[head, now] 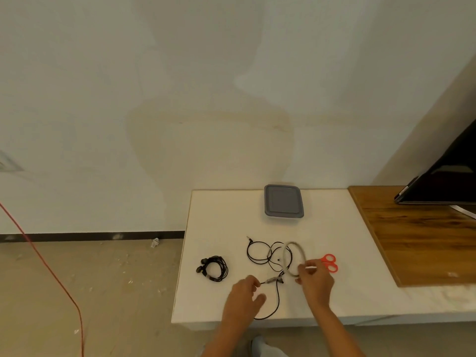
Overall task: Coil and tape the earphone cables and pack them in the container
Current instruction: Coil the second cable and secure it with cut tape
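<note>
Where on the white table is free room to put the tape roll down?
Bare: on the white table, the back left corner beside the grey lidded plastic container; also the strip between it and the brown wooden board. Crowded: the middle, with the loose black earphone cable, pale tape roll, red-handled scissors, left hand and right hand.

Open room on the white tabletop (221, 217) at far left, between the coiled black earphone bundle (213, 268) and the grey-lidded rectangular container (284, 201). Centre blocked: loose black earphone cable (268, 253) sprawled, pale translucent tape ring (293, 257) on edge above it. Red-handled scissors (330, 262) just right of the ring. Open strip between scissors and brown wooden board (417, 235).
</note>
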Tool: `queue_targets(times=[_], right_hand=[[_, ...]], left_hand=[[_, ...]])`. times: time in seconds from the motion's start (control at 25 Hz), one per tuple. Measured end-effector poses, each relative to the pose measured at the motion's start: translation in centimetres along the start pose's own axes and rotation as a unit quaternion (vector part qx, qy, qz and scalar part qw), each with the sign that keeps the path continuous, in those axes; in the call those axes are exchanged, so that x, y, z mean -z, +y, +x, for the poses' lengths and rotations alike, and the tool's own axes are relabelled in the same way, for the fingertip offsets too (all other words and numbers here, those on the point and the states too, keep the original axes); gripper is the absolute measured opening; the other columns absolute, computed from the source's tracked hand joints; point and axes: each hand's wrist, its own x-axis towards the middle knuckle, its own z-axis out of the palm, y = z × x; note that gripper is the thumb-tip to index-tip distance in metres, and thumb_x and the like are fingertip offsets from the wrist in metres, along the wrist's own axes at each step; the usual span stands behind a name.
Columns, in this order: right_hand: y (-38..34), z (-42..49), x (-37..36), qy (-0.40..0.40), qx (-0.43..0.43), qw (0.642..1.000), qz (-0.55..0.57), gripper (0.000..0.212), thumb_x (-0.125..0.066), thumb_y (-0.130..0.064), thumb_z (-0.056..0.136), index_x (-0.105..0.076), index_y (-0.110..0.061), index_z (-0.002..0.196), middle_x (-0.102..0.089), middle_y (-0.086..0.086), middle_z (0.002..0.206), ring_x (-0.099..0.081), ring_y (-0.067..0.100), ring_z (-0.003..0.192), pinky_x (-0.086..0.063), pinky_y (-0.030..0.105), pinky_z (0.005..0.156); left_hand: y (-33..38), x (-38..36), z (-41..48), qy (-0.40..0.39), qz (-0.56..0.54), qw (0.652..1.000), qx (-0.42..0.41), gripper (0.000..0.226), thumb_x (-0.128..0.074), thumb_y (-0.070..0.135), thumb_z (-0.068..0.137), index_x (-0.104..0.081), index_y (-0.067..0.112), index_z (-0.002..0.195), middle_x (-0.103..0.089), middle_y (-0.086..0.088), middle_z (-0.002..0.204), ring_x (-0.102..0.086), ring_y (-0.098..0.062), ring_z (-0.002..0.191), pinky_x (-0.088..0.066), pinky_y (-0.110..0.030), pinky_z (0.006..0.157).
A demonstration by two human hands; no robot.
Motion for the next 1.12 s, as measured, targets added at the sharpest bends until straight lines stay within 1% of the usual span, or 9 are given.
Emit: queue_targets(times=[0.12,0.24,0.44,0.52,0.64,0.72,0.84,0.96,1.12], right_hand=[[0.1,2.9,4.1,0.096,-0.029,0.995,0.008,0.016,-0.066,-0.006,0.085,-0.061,0.005,0.097,-0.066,0.020,0.084,-0.066,0.029,0.060,-0.050,0.023,0.047],[2.0,6.2,7.9,0.174,-0.097,0.979,-0.036,0.026,-0.063,-0.006,0.087,-0.059,0.013,0.103,-0.069,0.026,0.093,-0.068,0.037,0.076,-0.044,0.026,0.056],[4.8,7.6,9.4,0.192,-0.208,0.957,-0.063,0.036,-0.067,-0.014,0.083,-0.058,0.014,0.105,-0.068,0.029,0.091,-0.061,0.035,0.071,-0.053,0.038,0.066],[4.8,7.1,9.0,0.195,-0.206,0.956,-0.079,0.045,-0.068,-0.021,0.085,-0.053,0.011,0.112,-0.065,0.032,0.100,-0.064,0.041,0.082,-0.055,0.046,0.072],[2.9,4.1,6.9,0.212,-0.024,0.968,-0.131,0.038,-0.065,-0.016,0.087,-0.050,0.005,0.116,-0.058,0.028,0.109,-0.058,0.043,0.099,-0.051,0.046,0.078],[0.9,0.2,4.4,0.043,0.181,0.978,-0.094,0.027,-0.062,-0.008,0.086,-0.057,-0.009,0.112,-0.059,0.007,0.105,-0.057,0.022,0.102,-0.047,0.027,0.082],[-1.1,-3.2,2.0,-0.261,0.319,0.898,-0.152,0.024,-0.056,-0.020,0.089,-0.058,-0.029,0.112,-0.056,-0.020,0.111,-0.044,-0.011,0.113,-0.032,0.014,0.098],[-5.0,-3.2,2.7,-0.233,0.377,0.887,-0.131,0.010,-0.051,-0.023,0.093,-0.058,-0.031,0.092,-0.061,-0.022,0.087,-0.057,-0.005,0.088,-0.044,0.027,0.089],[-13.4,-2.5,7.4,-0.129,0.359,0.924,0.015,0.020,-0.053,0.001,0.091,-0.062,-0.016,0.089,-0.065,-0.004,0.075,-0.062,0.011,0.067,-0.049,0.018,0.064]], left_hand=[[-0.4,-1.4,0.0,-0.028,0.065,0.997,-0.011,0.038,-0.059,0.033,0.086,-0.050,0.023,0.121,-0.050,0.007,0.116,-0.047,-0.012,0.113,-0.042,-0.023,0.089],[-0.8,-2.0,0.1,-0.030,0.124,0.992,-0.014,0.039,-0.063,0.031,0.083,-0.050,0.021,0.119,-0.049,0.004,0.121,-0.046,-0.013,0.112,-0.042,-0.022,0.085],[-1.6,-3.0,0.6,-0.007,0.228,0.971,-0.067,0.034,-0.064,0.029,0.084,-0.053,0.019,0.115,-0.050,0.003,0.118,-0.049,-0.015,0.106,-0.040,-0.022,0.085],[-1.2,-2.9,0.5,-0.006,0.272,0.959,-0.086,0.024,-0.068,0.026,0.079,-0.062,0.018,0.101,-0.058,0.002,0.105,-0.055,-0.016,0.095,-0.042,-0.022,0.077],[-0.9,-3.2,0.5,-0.056,0.299,0.947,-0.104,0.030,-0.087,0.022,0.047,-0.059,0.022,0.058,-0.056,0.008,0.057,-0.052,-0.007,0.050,-0.033,-0.016,0.045],[0.0,-2.8,0.7,-0.060,0.245,0.959,-0.129,0.020,-0.076,0.023,0.069,-0.058,0.019,0.074,-0.059,0.004,0.062,-0.051,-0.011,0.052,-0.033,-0.021,0.047],[2.9,-0.6,0.9,0.030,0.142,0.972,-0.183,0.016,-0.035,0.024,0.099,-0.045,0.011,0.099,-0.060,-0.007,0.079,-0.052,-0.022,0.065,-0.036,-0.030,0.057],[6.3,4.0,0.3,0.063,0.030,0.981,-0.183,0.020,-0.043,0.033,0.098,-0.050,0.015,0.093,-0.053,0.006,0.065,-0.046,-0.010,0.056,-0.031,-0.025,0.053],[8.3,10.1,-1.2,0.047,-0.084,0.979,-0.181,0.024,-0.055,0.032,0.094,-0.062,0.019,0.076,-0.048,0.010,0.054,-0.037,-0.002,0.049,-0.029,-0.015,0.051]])
